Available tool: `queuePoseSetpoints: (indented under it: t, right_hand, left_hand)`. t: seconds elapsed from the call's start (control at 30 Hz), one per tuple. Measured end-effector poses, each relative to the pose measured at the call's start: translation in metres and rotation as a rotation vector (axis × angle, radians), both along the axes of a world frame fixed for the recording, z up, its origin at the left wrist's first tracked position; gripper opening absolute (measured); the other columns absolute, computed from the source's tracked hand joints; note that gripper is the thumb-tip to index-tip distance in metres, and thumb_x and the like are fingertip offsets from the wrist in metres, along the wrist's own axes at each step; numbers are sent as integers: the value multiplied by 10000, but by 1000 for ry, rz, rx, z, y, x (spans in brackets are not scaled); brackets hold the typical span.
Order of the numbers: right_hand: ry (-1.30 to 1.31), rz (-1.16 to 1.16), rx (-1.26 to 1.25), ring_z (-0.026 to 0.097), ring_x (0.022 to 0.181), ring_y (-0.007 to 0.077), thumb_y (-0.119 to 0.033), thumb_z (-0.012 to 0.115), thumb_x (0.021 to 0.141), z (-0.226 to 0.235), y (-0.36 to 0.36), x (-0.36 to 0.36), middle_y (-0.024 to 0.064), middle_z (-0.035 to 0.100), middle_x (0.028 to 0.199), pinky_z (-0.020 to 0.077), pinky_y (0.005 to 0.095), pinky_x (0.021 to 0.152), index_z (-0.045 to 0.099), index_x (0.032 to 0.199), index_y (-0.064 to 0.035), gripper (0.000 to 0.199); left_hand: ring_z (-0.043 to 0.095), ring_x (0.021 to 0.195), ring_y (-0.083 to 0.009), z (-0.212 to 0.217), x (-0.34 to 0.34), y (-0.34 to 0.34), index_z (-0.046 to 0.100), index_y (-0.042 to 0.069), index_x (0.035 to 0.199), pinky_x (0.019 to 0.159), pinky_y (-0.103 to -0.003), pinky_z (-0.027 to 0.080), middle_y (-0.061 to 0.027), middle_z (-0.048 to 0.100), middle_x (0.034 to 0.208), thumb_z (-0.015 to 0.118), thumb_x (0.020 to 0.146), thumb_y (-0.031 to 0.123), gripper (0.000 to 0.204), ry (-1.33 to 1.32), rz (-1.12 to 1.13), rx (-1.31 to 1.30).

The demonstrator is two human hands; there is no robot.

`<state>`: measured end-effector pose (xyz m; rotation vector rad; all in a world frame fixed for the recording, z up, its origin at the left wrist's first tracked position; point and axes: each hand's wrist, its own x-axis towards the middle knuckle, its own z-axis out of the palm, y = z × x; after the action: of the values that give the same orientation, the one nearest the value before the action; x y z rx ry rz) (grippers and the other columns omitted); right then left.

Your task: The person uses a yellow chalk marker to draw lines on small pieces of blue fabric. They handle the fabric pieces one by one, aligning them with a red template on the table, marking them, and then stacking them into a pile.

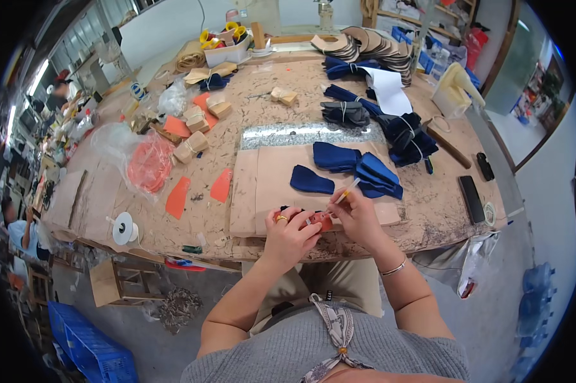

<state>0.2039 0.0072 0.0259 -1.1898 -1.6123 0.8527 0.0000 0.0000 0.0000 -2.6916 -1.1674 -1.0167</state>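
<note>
Near the table's front edge, my left hand [290, 231] is closed on a small orange-red piece [325, 223], pressing it down with dark material under the fingers. Held in my right hand [359, 218] is a slim pen [348, 190] with a white and yellow barrel, its lower end close to the orange-red piece. My fingers hide part of that piece and the pen's tip. Just beyond my hands lie a single dark blue cut piece [311, 180], a stack of blue pieces [336, 157] and a fanned blue stack [377, 175]. Beneath them is a tan board [269, 172].
Orange cut pieces [178, 198], a plastic bag of red material [151, 167] and a white spool [125, 228] lie to the left. Right of me are tied dark bundles [409, 137], a wooden-handled tool [449, 149] and a black phone [471, 199]. A metal plate [310, 134] lies beyond the board.
</note>
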Motion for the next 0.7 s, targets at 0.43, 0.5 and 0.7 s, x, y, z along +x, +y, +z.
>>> queuePoseSetpoints:
  t: [0.43,0.5,0.7]
  right_hand:
    - [-198,10,298,669,725,307,-23,627,900,7,-5,-17,139,657,849,537,370,640,606,937,-28,44]
    - [-161,26,258,658,731,337,-40,627,901,7,-6,-21,141,646,851,535,389,643,605,933,-31,40]
    - [-213,46,311,661,762,314,-33,629,896,5,-3,-30,134,646,834,537,383,658,609,926,-26,37]
  left_hand:
    - [579,1073,-220,2,-2,2,735,234,954,965,-492,345,26,661,1136,806,693,268,273,-25,13,32]
    - [581,1071,-220,1,-2,2,734,236,955,963,-492,345,26,661,1125,806,694,267,273,-26,12,33]
    - [583,1072,-220,-4,-3,5,731,240,958,961,-491,344,24,659,1098,804,696,266,273,-43,5,28]
